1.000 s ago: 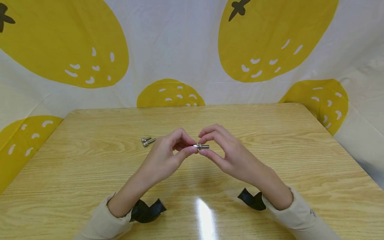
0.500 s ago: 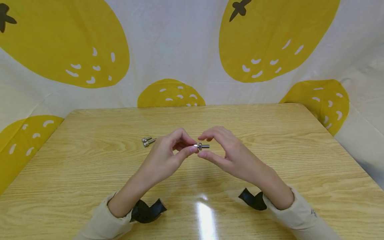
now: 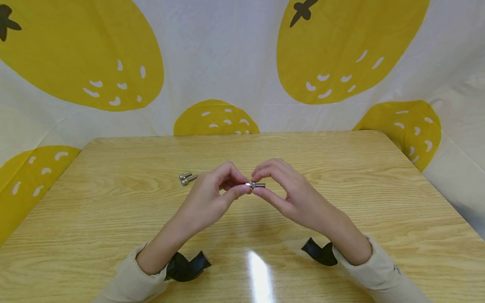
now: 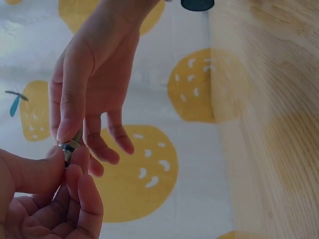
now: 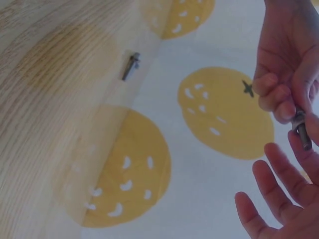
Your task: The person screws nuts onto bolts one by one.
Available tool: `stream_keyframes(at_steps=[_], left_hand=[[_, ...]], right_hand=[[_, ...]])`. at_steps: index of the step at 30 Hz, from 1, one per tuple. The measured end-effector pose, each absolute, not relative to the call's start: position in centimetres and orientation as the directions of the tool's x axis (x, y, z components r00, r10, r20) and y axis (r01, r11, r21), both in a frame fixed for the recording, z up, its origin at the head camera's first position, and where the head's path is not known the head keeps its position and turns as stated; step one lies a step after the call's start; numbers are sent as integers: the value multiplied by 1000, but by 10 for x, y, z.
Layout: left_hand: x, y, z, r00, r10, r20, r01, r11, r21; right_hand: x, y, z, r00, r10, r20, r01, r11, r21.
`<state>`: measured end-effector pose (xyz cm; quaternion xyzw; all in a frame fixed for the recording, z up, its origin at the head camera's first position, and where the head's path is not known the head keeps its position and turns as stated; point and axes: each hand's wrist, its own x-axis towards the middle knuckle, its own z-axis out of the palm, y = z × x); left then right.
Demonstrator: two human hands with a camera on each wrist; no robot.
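Note:
Above the middle of the table my left hand [image 3: 210, 198] pinches one end of a small metal bolt [image 3: 261, 185] between thumb and fingers, which hide its head. The shank points right and lies nearly level. A hex nut [image 3: 253, 184] sits on the bolt just beyond the left fingertips. My right hand [image 3: 291, 194] has its thumb and index finger curled in on the nut, pinching it. From the right wrist, the dark shank [image 5: 303, 137] of the bolt sticks out past the fingers; the left wrist view shows the nut [image 4: 73, 144] between both hands' fingertips.
Two more socket-head bolts lie on the wooden table [image 3: 113, 210] left of my hands, a shorter bolt [image 3: 185, 176] behind a longer bolt [image 3: 189, 180]. A white curtain [image 3: 219, 54] with yellow fruit prints hangs along the table's far edge. Black straps are on both wrists.
My right thumb and index finger parted from the nut half a second ago and have come back together on it. The left hand and the bolt stay in place.

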<state>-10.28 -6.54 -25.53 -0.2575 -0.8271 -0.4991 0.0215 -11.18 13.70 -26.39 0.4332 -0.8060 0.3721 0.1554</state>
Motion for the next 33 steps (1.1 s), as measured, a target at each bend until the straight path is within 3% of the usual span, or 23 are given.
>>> stream_keyframes(at_steps=[14, 23, 33], left_hand=[[-102, -65, -254, -861, 408, 304, 456, 354, 817], [-102, -66, -254, -857, 410, 313, 465, 351, 813], [-102, -65, -253, -857, 411, 313, 465, 352, 812]], right_hand=[[-109, 138, -263, -653, -578, 490, -754, 437, -490], [-112, 136, -263, -559, -592, 580, -826, 335, -454], [-112, 135, -264, -556, -589, 586, -828, 333, -451]])
